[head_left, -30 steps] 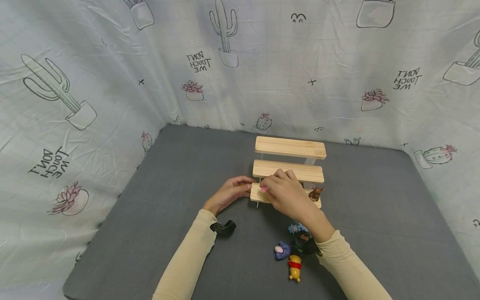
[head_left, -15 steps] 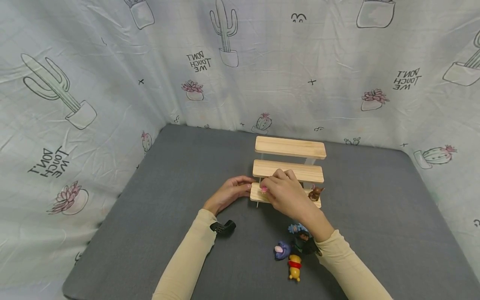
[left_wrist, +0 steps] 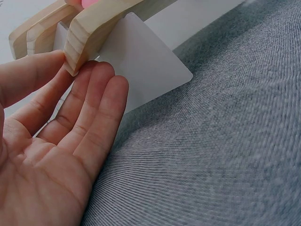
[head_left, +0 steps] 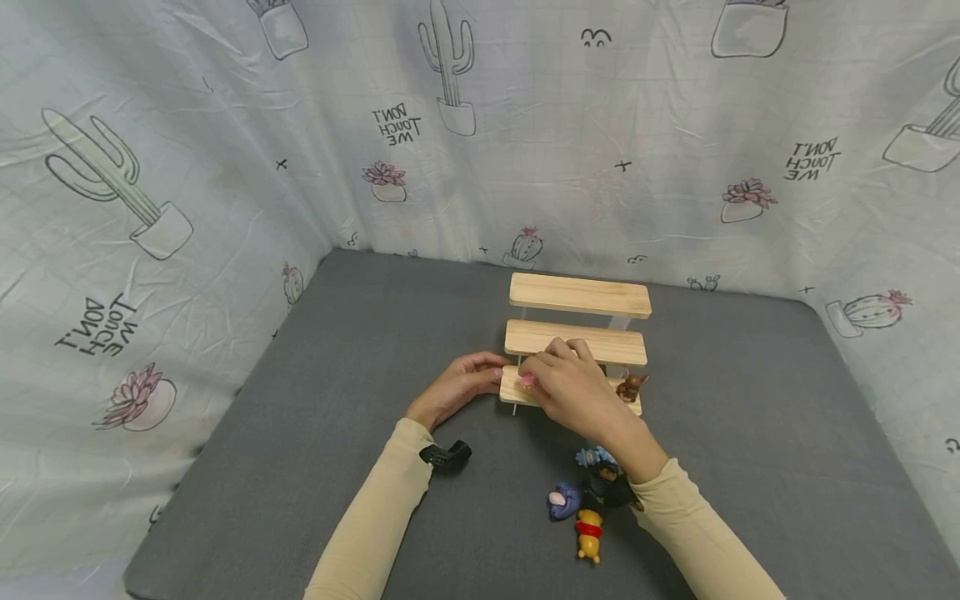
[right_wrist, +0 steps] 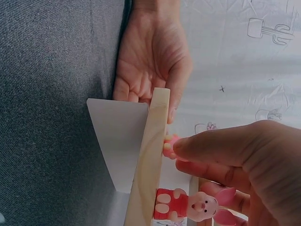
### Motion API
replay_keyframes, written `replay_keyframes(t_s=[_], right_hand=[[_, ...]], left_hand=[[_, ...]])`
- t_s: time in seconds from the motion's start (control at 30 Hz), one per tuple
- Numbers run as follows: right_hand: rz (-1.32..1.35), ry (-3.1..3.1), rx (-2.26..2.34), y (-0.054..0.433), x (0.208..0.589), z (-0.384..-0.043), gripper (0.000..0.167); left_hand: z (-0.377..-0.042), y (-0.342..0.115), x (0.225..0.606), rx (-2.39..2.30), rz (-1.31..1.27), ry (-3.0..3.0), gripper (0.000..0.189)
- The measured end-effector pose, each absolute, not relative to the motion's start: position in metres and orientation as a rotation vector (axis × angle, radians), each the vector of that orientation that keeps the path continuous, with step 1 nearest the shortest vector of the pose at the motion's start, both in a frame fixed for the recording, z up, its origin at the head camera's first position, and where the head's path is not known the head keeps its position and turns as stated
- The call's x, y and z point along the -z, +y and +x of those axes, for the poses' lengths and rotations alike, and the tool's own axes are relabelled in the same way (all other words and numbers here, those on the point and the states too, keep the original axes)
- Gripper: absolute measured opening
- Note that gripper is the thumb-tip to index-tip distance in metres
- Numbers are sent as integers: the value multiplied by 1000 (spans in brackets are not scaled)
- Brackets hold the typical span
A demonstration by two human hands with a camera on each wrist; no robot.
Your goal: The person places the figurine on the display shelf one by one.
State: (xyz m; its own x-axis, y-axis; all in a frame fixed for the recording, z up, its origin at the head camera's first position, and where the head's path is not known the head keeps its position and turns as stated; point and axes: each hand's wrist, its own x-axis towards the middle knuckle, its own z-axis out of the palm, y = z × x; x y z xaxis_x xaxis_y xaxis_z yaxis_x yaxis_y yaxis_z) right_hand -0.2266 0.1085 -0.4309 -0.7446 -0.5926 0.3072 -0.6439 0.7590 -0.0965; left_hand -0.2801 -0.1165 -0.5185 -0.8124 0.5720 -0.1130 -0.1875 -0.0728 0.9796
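Observation:
My left hand [head_left: 461, 387] grips the left end of the lowest wooden board of a three-tier display shelf [left_wrist: 87, 35]; its thumb is at the board's edge and its fingers are under it. Over the same board, my right hand [head_left: 573, 392] pinches a small pink figurine [right_wrist: 169, 147] between thumb and forefinger, right at the board's surface near the left end. Beside it in the right wrist view sits a Piglet figurine [right_wrist: 171, 205] with pink ears and a red body, hidden by my right hand in the head view. A brown figurine [head_left: 631, 387] sits at the board's right end.
On the grey table [head_left: 360, 333] in front of the shelf lie a blue figurine [head_left: 588, 457], a purple donkey figurine [head_left: 564, 502] and a yellow bear figurine [head_left: 589, 536] in a red shirt. A cactus-print curtain [head_left: 525, 167] hangs behind the table.

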Motion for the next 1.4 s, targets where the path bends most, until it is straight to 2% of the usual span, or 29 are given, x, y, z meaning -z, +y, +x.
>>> replay_keyframes(t_s=[0.57, 1.03, 1.4], right_hand=[[952, -2725, -280, 110, 421, -221, 28], [956, -2600, -461, 118, 386, -197, 34], [927, -2657, -636, 135, 377, -191, 23]], left_hand=[[-280, -116, 524, -1936, 405, 1702, 35], [-280, -117, 522, -1932, 413, 1709, 35], [-281, -116, 520, -1932, 396, 1719, 34]])
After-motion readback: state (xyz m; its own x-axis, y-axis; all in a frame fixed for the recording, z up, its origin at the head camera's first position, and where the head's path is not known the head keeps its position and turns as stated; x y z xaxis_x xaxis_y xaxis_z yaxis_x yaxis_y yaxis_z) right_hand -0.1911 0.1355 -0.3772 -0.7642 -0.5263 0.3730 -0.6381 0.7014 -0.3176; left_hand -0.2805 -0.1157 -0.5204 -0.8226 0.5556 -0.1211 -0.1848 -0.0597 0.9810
